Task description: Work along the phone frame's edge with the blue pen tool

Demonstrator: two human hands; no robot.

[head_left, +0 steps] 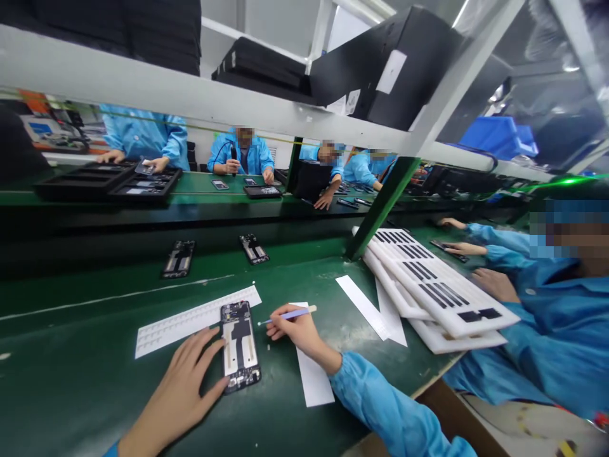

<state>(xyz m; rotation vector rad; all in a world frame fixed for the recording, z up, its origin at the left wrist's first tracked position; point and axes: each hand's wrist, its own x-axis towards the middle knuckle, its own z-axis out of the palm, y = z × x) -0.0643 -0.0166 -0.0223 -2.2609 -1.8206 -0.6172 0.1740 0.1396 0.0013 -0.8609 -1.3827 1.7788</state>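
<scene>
While left hand (185,377), fingers spread, touches phone (240,346), right hand (299,331) pinches purple stick (295,313).

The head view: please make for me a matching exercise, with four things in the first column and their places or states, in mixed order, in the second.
Things:
1. left hand
2. right hand
3. white trays
4. blue bin

Places or states:
A. stacked beside the green post
B. at the left edge of the open phone
C. high on the right of the picture
D. holding a thin tool

Pairs: 1-B, 2-D, 3-A, 4-C
</scene>
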